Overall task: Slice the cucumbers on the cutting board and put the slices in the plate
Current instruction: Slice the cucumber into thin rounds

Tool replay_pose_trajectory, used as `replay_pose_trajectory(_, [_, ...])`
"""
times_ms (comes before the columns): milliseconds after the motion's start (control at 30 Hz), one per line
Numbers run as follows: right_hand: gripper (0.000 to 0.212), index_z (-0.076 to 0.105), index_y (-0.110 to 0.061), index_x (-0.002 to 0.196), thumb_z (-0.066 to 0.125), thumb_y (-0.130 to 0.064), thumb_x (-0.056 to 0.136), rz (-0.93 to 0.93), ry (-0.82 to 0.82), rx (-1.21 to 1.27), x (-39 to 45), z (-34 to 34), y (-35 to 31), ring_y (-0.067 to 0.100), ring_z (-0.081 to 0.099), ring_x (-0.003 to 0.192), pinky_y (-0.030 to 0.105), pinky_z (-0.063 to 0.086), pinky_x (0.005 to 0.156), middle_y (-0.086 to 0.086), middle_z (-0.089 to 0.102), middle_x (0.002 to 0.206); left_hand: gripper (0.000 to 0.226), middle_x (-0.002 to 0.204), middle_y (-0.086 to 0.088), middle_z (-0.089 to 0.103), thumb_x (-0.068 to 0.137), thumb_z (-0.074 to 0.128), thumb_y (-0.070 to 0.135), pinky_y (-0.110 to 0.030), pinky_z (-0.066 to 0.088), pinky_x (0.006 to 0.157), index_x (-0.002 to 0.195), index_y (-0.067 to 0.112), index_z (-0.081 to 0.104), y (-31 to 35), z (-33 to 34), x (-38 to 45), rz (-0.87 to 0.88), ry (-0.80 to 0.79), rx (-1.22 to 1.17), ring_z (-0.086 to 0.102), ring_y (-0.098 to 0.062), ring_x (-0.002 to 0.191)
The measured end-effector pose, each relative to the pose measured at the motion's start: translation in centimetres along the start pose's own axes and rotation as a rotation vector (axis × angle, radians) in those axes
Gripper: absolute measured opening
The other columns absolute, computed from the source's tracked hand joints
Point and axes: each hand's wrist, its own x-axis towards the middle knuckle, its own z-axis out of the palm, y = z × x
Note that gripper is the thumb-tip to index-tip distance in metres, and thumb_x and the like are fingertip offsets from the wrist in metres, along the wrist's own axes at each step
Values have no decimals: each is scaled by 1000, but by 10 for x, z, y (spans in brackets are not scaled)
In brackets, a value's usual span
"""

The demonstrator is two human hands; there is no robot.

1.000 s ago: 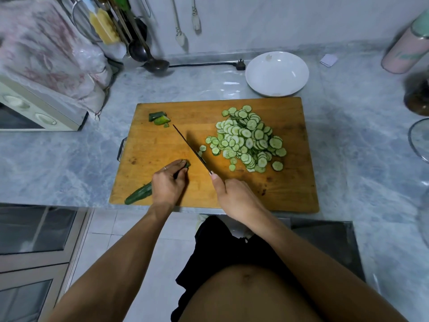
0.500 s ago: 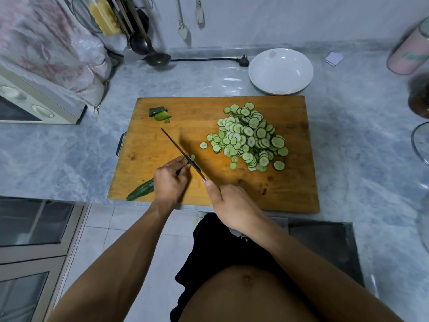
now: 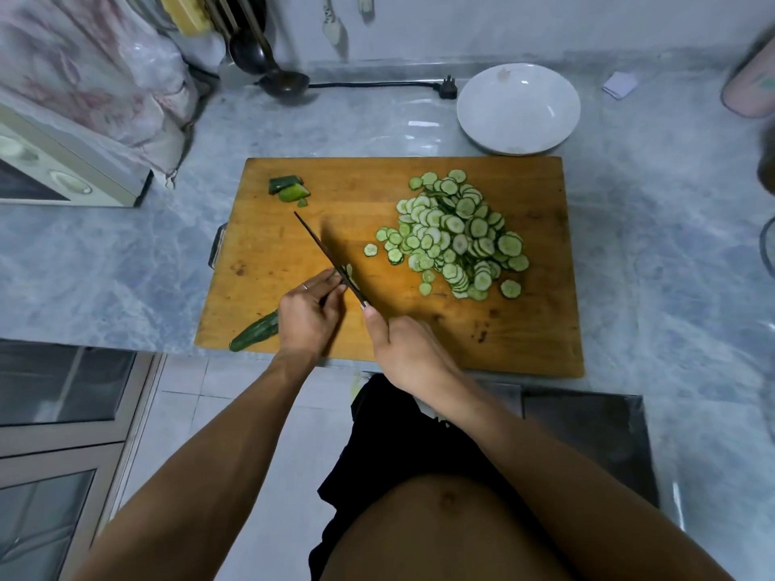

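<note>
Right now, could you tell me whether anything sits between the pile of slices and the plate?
Nothing visible does: the pile of slices lies just before the white plate, with only bare cutting board and a strip of counter between.

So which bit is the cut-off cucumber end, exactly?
Start at the wooden cutting board and go to its far left corner. The cucumber end pieces lie there alone: dark, chunky wedges, unlike the pale thin rounds in the slice pile to the right.

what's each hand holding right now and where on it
Left hand holds the cucumber down near its cut end. Right hand grips the knife by its handle, hidden inside the grip.
</note>
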Motion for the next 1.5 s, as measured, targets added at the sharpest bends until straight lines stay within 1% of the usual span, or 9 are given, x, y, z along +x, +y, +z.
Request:
replay_pose_trajectory(100, [69, 49, -14, 58, 19, -58, 103, 2, 24, -8, 1, -7, 2, 32, 58, 73, 33, 38, 65, 10, 56, 68, 19, 111, -12, 73, 87, 73, 8, -19, 46, 96, 106, 5, 77, 1, 1, -1, -12, 32, -11, 70, -21, 104])
replay_pose_trajectory(300, [69, 39, -12, 53, 20, -53, 105, -21, 37, -8, -7, -29, 11, 16, 44, 49, 32, 29, 48, 2, 42, 49, 19, 112, -10, 73, 86, 76, 10, -12, 43, 96, 105, 7, 78, -4, 2, 0, -31, 36, -24, 70, -20, 102])
replay_pose_trajectory(533, [68, 46, -11, 60, 20, -58, 103, -66, -9, -7, -17, -19, 5, 25, 53, 65, 34, 37, 61, 7, 51, 61, 19, 111, -10, 74, 86, 74, 9, -14, 44, 98, 104, 4, 77, 0, 1, -1, -46, 55, -55, 70, -18, 103])
replay_pose_trajectory(700, [68, 42, -12, 58, 19, -59, 102, -67, -10, -10, -19, -18, 7, 23, 50, 60, 34, 35, 58, 5, 47, 60, 18, 110, -9, 74, 87, 74, 10, -27, 51, 98, 103, 4, 77, 1, 0, 0, -45, 53, -57, 70, -19, 104])
replay_pose_trajectory(833, [67, 39, -12, 57, 20, -57, 103, -75, -28, -16, -25, -18, 4, 18, 46, 54, 34, 33, 52, 3, 44, 57, 17, 110, -10, 74, 88, 71, 7, -29, 52, 97, 103, 3, 77, 2, -3, -1, -26, 39, -69, 69, -18, 105])
replay_pose_trajectory(1100, [66, 41, -15, 58, 18, -59, 102, -19, -54, -13, -17, -9, 2, 17, 47, 60, 32, 31, 59, 5, 46, 64, 18, 110, -11, 74, 86, 70, 4, -22, 48, 95, 102, 2, 78, 2, -2, -1, -29, 25, -35, 69, -19, 104])
replay_pose_trajectory(1200, [68, 46, -13, 60, 20, -58, 103, -13, -46, -9, -10, -3, -1, 18, 51, 60, 32, 30, 52, 5, 50, 64, 17, 108, -12, 74, 85, 70, 2, -22, 50, 92, 100, 2, 78, -1, 0, -1, -17, 17, -14, 70, -21, 103])
replay_pose_trajectory(1333, [68, 51, -12, 62, 20, -57, 104, -9, -22, -13, -7, 1, -2, 16, 53, 60, 32, 32, 52, 4, 54, 65, 19, 110, -11, 74, 86, 70, 5, -24, 50, 95, 103, 3, 78, 0, -2, 1, -35, 11, -27, 70, -22, 105])
replay_pose_trajectory(1500, [70, 48, -13, 59, 17, -57, 103, 16, 34, -7, -2, -5, 1, 24, 53, 62, 32, 36, 59, 5, 52, 61, 19, 108, -9, 74, 84, 75, 5, -15, 45, 92, 103, 5, 78, 2, -4, 1, -29, 31, -35, 69, -20, 99])
